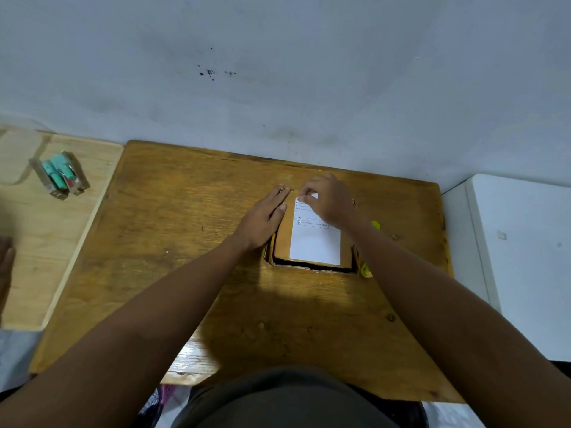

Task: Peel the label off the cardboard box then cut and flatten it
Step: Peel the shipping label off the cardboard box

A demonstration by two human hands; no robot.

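Observation:
A small brown cardboard box (281, 242) stands on the wooden table (191, 242), right of centre. A white label (315, 245) with printed lines covers most of its top. My left hand (265, 219) lies flat with straight fingers along the box's left edge and presses it. My right hand (329, 200) is at the label's far left corner, its fingertips curled and pinching that corner. A yellow-green tool (366, 269) lies against the box's right side, mostly hidden by my right forearm.
A paler wooden board (40, 242) adjoins the table on the left and carries a clear pack with teal items (60, 176). Another hand (6, 264) shows at the left edge. A white wall (278, 72) runs behind; a white cabinet (519, 242) stands right.

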